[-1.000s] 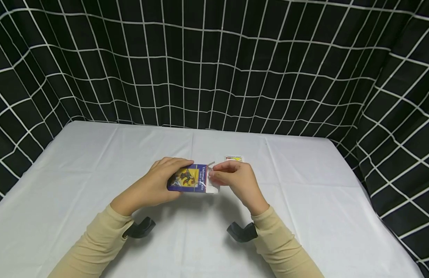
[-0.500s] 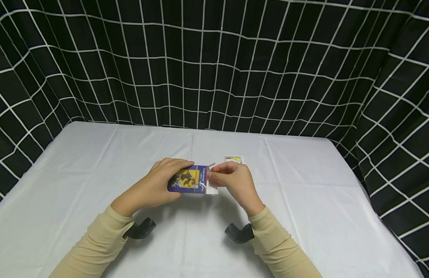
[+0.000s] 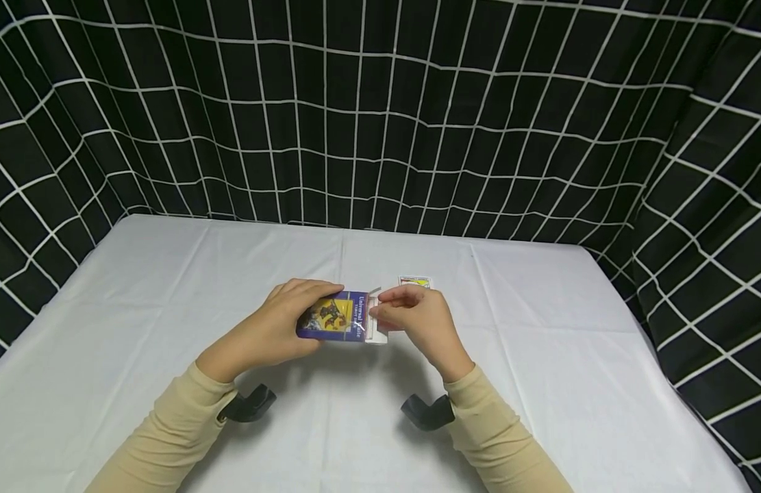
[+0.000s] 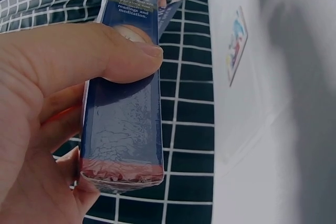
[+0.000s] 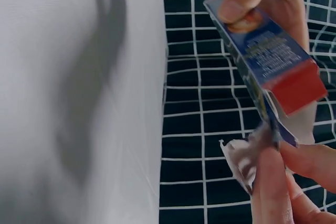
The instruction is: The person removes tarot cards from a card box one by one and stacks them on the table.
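Observation:
My left hand (image 3: 288,318) grips a blue tarot card box (image 3: 332,316) above the table, the thumb along its narrow side, fingers round the other. The box front reads "Universal Waite Tarot Deck" beside a yellow picture. Its red-edged end, toward the right, has its white flaps (image 3: 377,334) folded out. There my right hand (image 3: 420,318) pinches with thumb and forefinger; in the right wrist view its fingers (image 5: 270,182) hold a pale, crumpled-looking flap (image 5: 241,161). A picture card (image 3: 414,281) lies flat on the table just beyond the right hand, partly hidden by it.
A white cloth (image 3: 170,308) with fold lines covers the table. Black curtains (image 3: 380,137) with a white grid stand behind and along both sides. Each wrist carries a black strap-like mount (image 3: 249,404) below the beige sleeve (image 3: 170,424).
The right hand shifts slightly toward the box and back at its flap end, fingers still pinched. Left hand, box and the card on the table stay nearly in place.

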Available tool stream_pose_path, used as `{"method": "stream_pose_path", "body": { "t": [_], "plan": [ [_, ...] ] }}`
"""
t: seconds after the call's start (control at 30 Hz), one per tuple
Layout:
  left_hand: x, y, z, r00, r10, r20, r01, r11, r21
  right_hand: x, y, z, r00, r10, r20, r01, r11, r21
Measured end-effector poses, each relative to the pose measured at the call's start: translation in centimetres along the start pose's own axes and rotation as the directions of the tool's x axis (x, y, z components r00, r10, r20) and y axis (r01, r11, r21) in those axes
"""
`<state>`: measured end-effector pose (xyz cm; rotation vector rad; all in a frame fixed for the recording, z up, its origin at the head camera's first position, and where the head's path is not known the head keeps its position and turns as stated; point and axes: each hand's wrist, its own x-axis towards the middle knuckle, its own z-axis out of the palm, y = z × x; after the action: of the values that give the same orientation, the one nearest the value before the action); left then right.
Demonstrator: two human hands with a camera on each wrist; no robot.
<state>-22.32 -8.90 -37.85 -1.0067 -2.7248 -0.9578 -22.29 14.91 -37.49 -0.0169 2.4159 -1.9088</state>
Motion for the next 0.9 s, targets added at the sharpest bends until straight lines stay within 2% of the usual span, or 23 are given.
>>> {"method": "stream_pose_path", "body": {
  "t": [0.5, 0.67, 0.9],
  "plan": [
    [-0.1, -0.2, -0.4, 1.0, -0.017, -0.002, 0.017, 1.0, 0.0, 0.4, -0.4, -1.7, 0.998, -0.041, 0.051, 0.042, 0.999, -0.02],
    [-0.1, -0.2, -0.4, 1.0, -0.01, -0.003, 0.01, 1.0, -0.002, 0.5, -0.4, -1.8, 0.998, -0.036, 0.058, 0.036, 0.999, -0.008],
    [-0.1, -0.1, -0.5, 1.0, -0.015, 0.0, 0.015, 1.0, -0.003, 0.7, -0.4, -2.4, 0.998, -0.04, 0.048, 0.043, 0.998, -0.044]
  ]
}}
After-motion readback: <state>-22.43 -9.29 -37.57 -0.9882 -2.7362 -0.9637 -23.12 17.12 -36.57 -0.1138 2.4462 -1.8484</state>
